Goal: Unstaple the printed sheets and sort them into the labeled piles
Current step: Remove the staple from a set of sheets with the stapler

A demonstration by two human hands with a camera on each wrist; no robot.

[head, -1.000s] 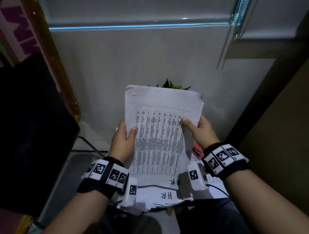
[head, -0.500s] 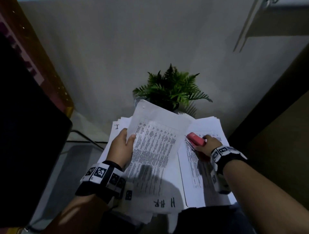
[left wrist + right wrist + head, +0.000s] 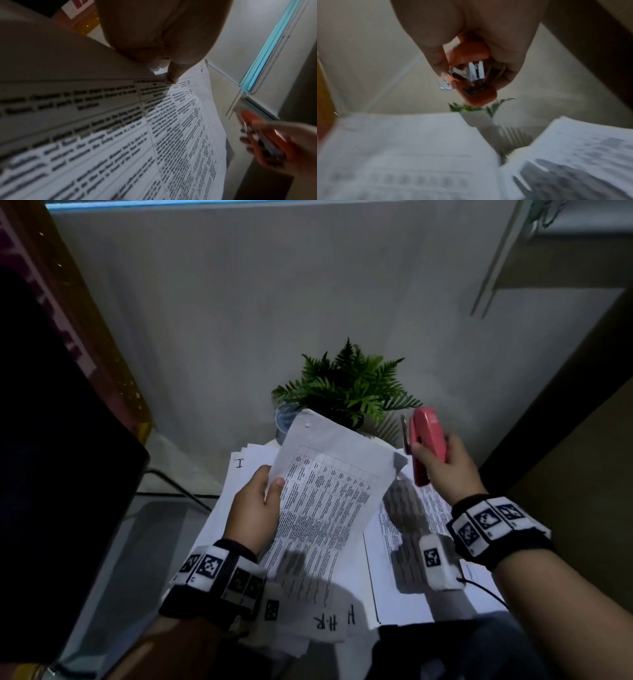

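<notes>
Unstapling step: tool raised, sheets held ready.

Right hand (image 3: 442, 463) wrapped round red stapler (image 3: 424, 446), metal tip up; just left, stapled sheets (image 3: 329, 494) pinched by left hand (image 3: 253, 508) above labeled piles (image 3: 404, 587). Next, probably: tip to the top-left corner staple.

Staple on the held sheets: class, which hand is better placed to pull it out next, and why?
Right. The right hand already grips the red stapler, raised beside the sheets. The left hand is busy pinching the sheets' edge, steadying them.
</notes>
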